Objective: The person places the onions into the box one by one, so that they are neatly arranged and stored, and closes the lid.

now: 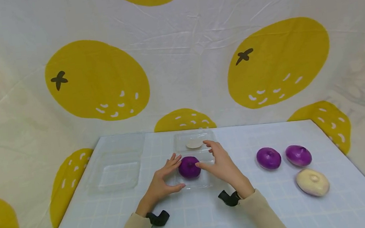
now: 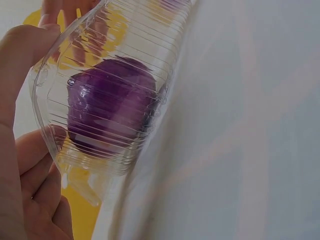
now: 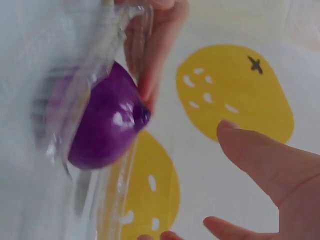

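Note:
A purple onion (image 1: 189,168) sits in the base of a clear plastic clamshell box (image 1: 206,180), whose lid (image 1: 178,140) lies folded back. My left hand (image 1: 162,177) is spread around the box's near left corner. In the left wrist view its thumb (image 2: 30,45) and a fingertip meet the clear rim. Above the box's right side is my right hand (image 1: 222,161), thumb and fingers spread apart. The right wrist view shows its thumb (image 3: 255,155) apart from the onion, with nothing held. The onion's pointed top rises past the rim there.
A second clear plastic box (image 1: 115,175) lies open at the left. On the right are two purple onions (image 1: 269,158) (image 1: 298,155) and a pale onion (image 1: 312,182). A white oval (image 1: 194,143) shows at the folded-back lid. A patterned cloth (image 1: 185,73) hangs behind the table.

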`<state>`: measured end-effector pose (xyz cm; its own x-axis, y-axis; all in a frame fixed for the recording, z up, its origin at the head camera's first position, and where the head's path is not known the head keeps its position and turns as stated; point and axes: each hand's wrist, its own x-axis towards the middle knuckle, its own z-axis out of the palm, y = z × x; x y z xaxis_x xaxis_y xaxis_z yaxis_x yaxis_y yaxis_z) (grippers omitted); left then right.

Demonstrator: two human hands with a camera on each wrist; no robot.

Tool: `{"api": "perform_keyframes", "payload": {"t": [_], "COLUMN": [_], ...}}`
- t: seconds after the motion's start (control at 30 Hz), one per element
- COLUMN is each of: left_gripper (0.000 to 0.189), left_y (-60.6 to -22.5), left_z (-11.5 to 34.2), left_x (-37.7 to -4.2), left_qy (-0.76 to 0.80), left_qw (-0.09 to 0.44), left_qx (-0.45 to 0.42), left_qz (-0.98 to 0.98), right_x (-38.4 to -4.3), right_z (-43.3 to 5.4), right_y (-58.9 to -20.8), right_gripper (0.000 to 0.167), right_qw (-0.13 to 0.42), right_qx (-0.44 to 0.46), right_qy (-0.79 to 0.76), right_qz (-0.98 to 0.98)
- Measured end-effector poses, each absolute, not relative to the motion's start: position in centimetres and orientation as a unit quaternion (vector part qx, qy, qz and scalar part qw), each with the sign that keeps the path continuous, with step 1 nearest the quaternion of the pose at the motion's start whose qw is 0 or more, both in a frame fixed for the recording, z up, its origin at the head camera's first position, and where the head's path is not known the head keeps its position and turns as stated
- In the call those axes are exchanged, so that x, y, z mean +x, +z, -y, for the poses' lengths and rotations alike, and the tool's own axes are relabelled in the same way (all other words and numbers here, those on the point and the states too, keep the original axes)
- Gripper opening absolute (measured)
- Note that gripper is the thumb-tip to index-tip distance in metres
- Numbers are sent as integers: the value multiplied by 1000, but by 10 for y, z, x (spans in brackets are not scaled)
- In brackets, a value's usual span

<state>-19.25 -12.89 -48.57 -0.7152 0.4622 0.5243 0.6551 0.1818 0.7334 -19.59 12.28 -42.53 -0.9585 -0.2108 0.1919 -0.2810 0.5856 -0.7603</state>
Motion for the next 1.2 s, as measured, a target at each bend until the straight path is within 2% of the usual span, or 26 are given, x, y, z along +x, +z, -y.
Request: {"api": "perform_keyframes", "payload": {"t": [0.33, 0.8, 0.93, 1.2], "left_gripper": [72, 72, 72, 72], "left_y": [-485, -489, -489, -488], "left_z": [131, 131, 131, 130], "left_x": [-191, -193, -194, -193], "left_qy": [-519, -521, -521, -519], "left_qw": [92, 92, 94, 100], "left_qx": [-366, -371, -372, -377], "left_qz": [767, 763, 762, 760], "right_x": [-205, -213, -213, -209], "right_z": [-161, -235, -260, -299], "right_y": [-415, -411, -411, -418], "right_gripper": [72, 59, 59, 60], "right_qw": [94, 152, 142, 74], "right_qx": [175, 116, 84, 46], "right_qy": [490, 486, 475, 437], "right_qz": [849, 853, 864, 895]}}
